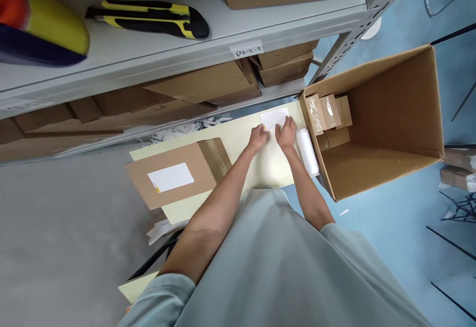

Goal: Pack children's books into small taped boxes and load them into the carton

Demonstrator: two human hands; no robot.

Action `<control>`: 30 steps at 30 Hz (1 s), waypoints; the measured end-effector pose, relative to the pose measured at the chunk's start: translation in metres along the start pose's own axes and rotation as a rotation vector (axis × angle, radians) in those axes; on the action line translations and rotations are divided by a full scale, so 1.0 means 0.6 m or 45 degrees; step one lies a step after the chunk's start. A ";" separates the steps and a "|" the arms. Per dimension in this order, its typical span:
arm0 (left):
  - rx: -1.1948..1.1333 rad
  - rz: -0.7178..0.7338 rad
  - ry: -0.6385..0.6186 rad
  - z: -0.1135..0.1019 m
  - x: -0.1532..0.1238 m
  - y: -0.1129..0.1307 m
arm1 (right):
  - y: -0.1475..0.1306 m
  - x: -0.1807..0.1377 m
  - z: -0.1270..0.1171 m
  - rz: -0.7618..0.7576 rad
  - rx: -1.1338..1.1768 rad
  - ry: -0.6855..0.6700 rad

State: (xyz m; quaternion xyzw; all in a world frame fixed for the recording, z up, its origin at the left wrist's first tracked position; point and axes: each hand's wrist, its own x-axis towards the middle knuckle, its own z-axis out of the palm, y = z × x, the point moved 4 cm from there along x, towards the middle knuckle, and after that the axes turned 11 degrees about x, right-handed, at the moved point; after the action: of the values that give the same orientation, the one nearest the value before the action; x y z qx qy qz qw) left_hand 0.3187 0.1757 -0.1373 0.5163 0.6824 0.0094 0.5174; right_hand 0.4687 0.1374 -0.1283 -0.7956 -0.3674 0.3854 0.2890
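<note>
A white label [274, 116] with a yellow mark at its corner lies on the cream tabletop [268, 166]. At that marked corner, my left hand [258, 138] has its fingers pinched together on the label's edge. My right hand [286, 134] rests with fingers apart on the label's near right side. Beside it lies a white roll [307, 152]. Left of my hands sits a flat cardboard box [208, 168] with a brown tape strip and a similar white label [171, 176] on its top.
A large open carton [394, 106] at the right holds several small taped boxes [330, 112]. Above stands a metal shelf [245, 17] with box cutters [152, 18] and a yellow-and-blue can [48, 19]. Paper scraps [182, 131] lie along the table's far edge.
</note>
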 end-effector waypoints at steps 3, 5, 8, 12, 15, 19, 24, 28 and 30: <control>0.052 -0.002 0.065 -0.002 -0.009 0.005 | -0.002 -0.004 0.000 0.009 -0.031 -0.026; 0.084 -0.009 0.122 -0.004 -0.014 0.012 | -0.003 -0.005 -0.002 0.011 -0.063 -0.046; 0.121 -0.011 0.220 -0.012 -0.020 0.028 | -0.003 -0.006 -0.005 0.013 -0.091 -0.083; 0.159 0.064 0.304 -0.026 -0.033 0.056 | -0.017 -0.007 -0.014 -0.024 -0.109 -0.068; 0.213 0.225 0.276 -0.029 -0.050 0.079 | -0.045 -0.003 -0.025 -0.150 -0.032 -0.006; 0.312 0.657 0.130 -0.014 -0.079 0.104 | -0.071 0.013 -0.058 -0.203 0.060 0.080; 0.570 0.897 0.032 0.006 -0.060 0.104 | -0.058 0.036 -0.139 -0.160 0.026 0.164; 0.756 0.959 -0.106 0.033 -0.004 0.110 | -0.045 0.042 -0.187 -0.122 0.001 0.124; 0.860 0.931 -0.149 0.048 0.021 0.115 | -0.045 0.040 -0.200 -0.158 -0.001 0.144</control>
State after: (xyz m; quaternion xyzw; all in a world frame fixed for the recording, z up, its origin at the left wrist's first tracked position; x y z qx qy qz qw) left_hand 0.3880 0.2021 -0.1214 0.8599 0.3917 -0.0601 0.3216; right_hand 0.5683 0.1505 -0.0536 -0.7917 -0.3994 0.3212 0.3324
